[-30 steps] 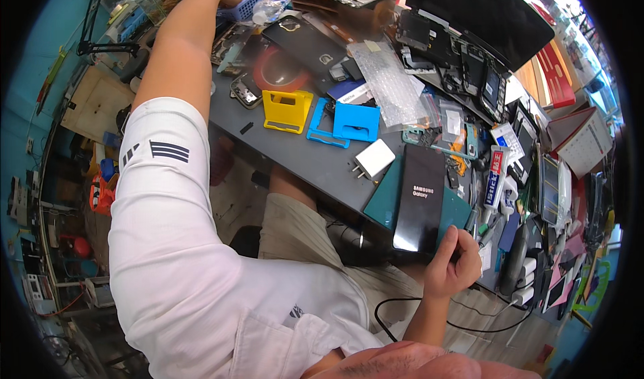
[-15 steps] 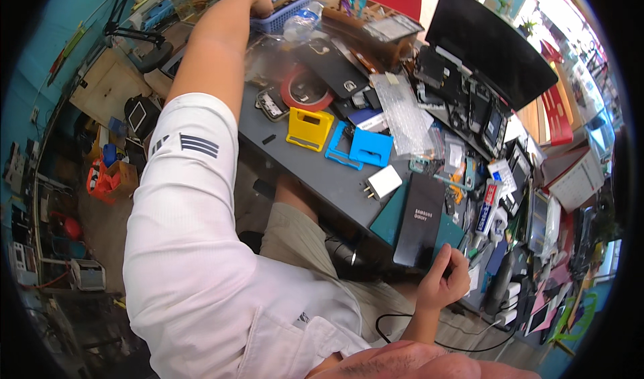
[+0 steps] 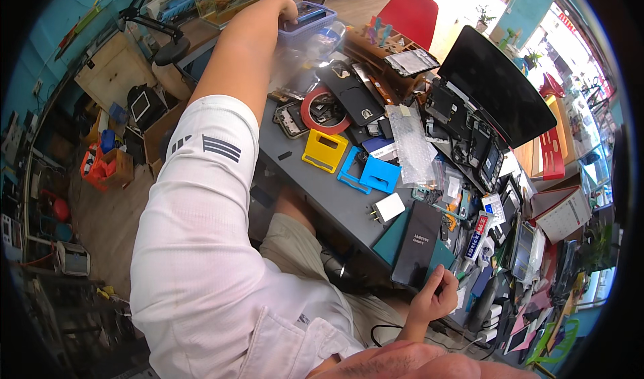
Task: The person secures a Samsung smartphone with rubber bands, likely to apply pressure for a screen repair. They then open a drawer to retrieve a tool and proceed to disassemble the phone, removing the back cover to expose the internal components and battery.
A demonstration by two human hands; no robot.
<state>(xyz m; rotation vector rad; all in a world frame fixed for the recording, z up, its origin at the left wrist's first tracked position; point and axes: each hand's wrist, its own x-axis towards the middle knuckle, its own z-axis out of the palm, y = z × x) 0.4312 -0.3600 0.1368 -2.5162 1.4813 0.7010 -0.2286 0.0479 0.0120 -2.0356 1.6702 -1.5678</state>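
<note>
My left arm, in a white sleeve, stretches across the bench to a lilac plastic basket [image 3: 310, 25]. At its near rim is my left hand [image 3: 288, 8]; the fingers are hidden, so their grip does not show. My right hand [image 3: 435, 298] is closed with curled fingers, and nothing shows in it. Beside its thumb lies a dark smartphone [image 3: 414, 241], on a teal flat thing [image 3: 388, 245]. Beyond the phone are a white charger plug [image 3: 388, 208], a blue phone stand [image 3: 380, 174] and a yellow phone stand [image 3: 325, 151].
Red tape [image 3: 325, 111], a black phone back panel [image 3: 351, 94] and bubble wrap [image 3: 410, 147] crowd the grey bench [image 3: 295, 168]. A big dark screen [image 3: 496, 87] stands at the far right. Tubes and loose parts fill the right side. A lamp arm [image 3: 137, 17] rises at the far left.
The whole view has shifted, so the bench items sit lower and more of the far room shows. My left hand stays at the basket; my right hand stays by the phone.
</note>
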